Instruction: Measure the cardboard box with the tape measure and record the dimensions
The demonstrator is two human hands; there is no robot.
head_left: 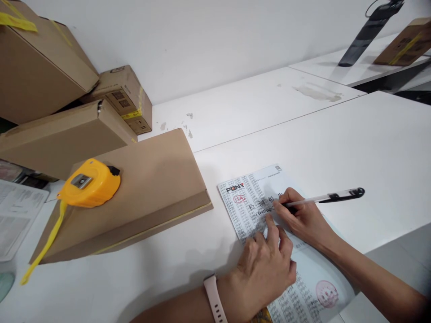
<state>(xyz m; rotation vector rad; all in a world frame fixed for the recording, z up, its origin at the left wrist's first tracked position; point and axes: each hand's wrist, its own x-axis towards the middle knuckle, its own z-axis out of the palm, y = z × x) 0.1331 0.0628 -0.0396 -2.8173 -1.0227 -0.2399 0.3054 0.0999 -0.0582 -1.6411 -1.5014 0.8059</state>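
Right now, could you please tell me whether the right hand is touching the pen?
Touching: the head view shows the right hand gripping the pen near its lower end, with no gap between them.

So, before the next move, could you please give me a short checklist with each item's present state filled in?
1. Pen gripped in the right hand: ok.
2. Left hand resting on the printed paper: ok.
3. Pen's writing end touching the paper: cannot tell, the right hand hides it.
4. Printed title fully uncovered: not ok, the right hand covers part of it.
5. Tape measure off the paper: ok, it lies on the cardboard box.
6. Paper's lower right side fully supported by the table: cannot tell, it curves near the edge.
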